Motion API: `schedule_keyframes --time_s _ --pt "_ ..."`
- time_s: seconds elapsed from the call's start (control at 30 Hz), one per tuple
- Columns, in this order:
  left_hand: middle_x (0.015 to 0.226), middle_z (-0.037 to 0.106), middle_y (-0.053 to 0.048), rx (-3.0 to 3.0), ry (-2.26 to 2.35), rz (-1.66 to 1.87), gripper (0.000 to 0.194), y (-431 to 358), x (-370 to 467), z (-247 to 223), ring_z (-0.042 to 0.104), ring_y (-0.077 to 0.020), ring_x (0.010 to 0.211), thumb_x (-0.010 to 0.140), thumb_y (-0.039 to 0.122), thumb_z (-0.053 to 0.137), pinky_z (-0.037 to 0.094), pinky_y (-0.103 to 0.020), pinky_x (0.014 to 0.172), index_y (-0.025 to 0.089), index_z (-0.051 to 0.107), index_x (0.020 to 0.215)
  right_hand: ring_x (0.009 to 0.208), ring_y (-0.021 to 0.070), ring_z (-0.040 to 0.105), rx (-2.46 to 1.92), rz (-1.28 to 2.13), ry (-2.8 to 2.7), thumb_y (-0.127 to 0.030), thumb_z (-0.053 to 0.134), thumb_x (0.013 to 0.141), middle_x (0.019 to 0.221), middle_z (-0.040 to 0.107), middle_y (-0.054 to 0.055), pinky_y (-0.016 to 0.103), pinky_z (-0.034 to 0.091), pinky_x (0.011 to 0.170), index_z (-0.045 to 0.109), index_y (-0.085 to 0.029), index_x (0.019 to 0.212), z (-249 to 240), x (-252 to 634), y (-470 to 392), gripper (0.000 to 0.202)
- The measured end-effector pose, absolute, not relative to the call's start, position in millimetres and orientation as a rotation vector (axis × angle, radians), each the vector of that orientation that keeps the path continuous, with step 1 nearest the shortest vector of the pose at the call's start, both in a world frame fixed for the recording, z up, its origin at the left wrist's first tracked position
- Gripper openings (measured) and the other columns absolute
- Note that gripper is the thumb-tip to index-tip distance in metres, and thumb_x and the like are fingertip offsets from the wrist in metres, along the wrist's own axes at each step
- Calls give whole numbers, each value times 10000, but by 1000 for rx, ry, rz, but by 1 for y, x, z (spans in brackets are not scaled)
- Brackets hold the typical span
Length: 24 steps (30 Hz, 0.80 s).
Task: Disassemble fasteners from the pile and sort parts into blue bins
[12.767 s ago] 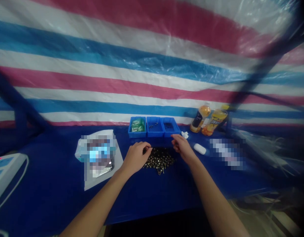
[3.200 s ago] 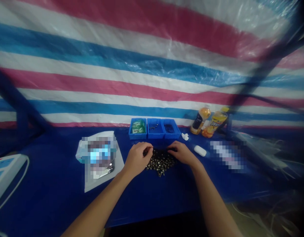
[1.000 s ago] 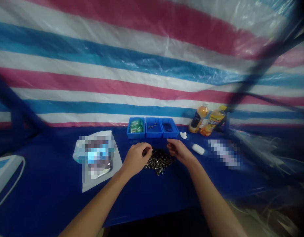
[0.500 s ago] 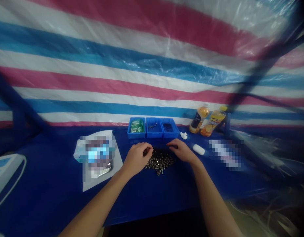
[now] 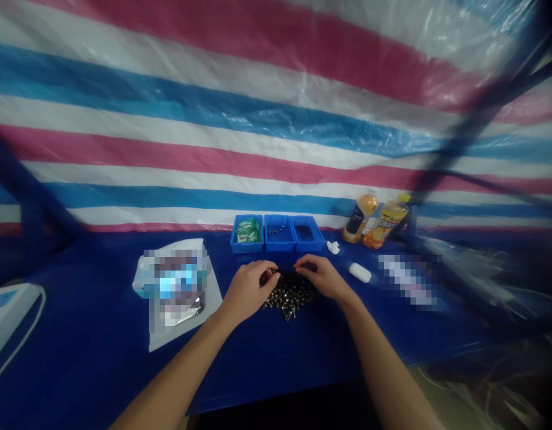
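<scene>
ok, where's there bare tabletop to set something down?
Blue tabletop between the forearms, from the pile of small shiny metal parts to the near edge. Also between the white, blue-panelled box and the flat white sheet. Crowded: left hand and right hand at the pile, three blue plastic trays behind.

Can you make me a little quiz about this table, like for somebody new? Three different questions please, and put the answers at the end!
1. True or false: the two drink bottles stand to the left of the three blue bins.

2. Which bin holds the green packets?
A) left
B) middle
C) right

3. Fill in the color: the pile of small shiny parts, near the left hand and right hand, lies on a ____ table.

Key: 1. False, they stand to the right. 2. A. 3. Blue.
</scene>
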<state>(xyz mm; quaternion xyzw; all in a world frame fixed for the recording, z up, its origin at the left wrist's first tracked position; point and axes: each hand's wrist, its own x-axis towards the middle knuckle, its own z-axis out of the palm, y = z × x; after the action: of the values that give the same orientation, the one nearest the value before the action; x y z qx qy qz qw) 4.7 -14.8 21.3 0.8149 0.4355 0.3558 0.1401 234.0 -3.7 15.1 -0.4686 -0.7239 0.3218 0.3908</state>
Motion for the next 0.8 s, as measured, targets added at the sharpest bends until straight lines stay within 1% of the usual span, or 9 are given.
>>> schedule_keyframes --time_s 0.03,0.1,0.23,0.33,0.4,0.53,0.67,0.8 --pt "842 691 4 2356 1244 1018 166 -15 5 22 631 -184 805 890 323 561 437 -342 768 250 644 1014 827 186 604 -1133 882 -1815 -297 626 830 890 682 32 318 443 768 688 -213 889 17 228 -6 120" --pt "851 691 4 2365 1213 1000 194 -15 5 22 625 -183 808 884 346 580 436 -341 772 255 646 1042 795 174 600 -1047 1009 -1751 -316 660 810 864 672 29 304 447 737 678 -207 895 19 217 -11 139" --pt "882 701 -2 2405 1166 977 148 -15 7 21 618 -186 830 909 322 555 426 -350 788 250 671 967 758 155 594 -936 1164 -1643 -337 703 781 853 657 20 291 453 711 662 -218 932 16 204 -14 197" --pt "895 706 -8 2427 1134 976 154 -15 7 21 619 -190 839 924 296 528 423 -355 796 246 673 942 755 158 595 -958 1123 -1650 -350 710 776 879 665 24 304 459 721 673 -230 989 16 204 -14 247" --pt "889 703 -11 2422 1135 999 156 -16 7 21 618 -189 835 926 296 523 422 -354 796 242 668 945 785 175 601 -1001 1047 -1712 -367 678 807 892 675 35 321 463 742 686 -234 1020 19 206 -14 251" --pt "857 693 -5 2411 1164 1031 151 -15 6 22 610 -178 808 923 307 533 415 -344 785 237 665 940 894 205 609 -993 900 -1848 -369 576 887 941 683 55 352 453 836 713 -237 947 26 207 -16 200" --pt "850 692 -6 2430 1168 1021 163 -15 5 21 608 -181 808 929 310 521 407 -346 789 236 666 934 883 193 601 -975 878 -1876 -364 541 909 930 665 53 336 450 833 692 -229 922 26 206 -17 204" --pt "872 697 -12 2449 1184 1025 166 -15 5 21 609 -188 828 931 299 512 404 -354 808 235 665 938 871 188 588 -958 908 -1906 -375 538 910 918 644 53 337 448 835 676 -216 847 26 207 -16 219"
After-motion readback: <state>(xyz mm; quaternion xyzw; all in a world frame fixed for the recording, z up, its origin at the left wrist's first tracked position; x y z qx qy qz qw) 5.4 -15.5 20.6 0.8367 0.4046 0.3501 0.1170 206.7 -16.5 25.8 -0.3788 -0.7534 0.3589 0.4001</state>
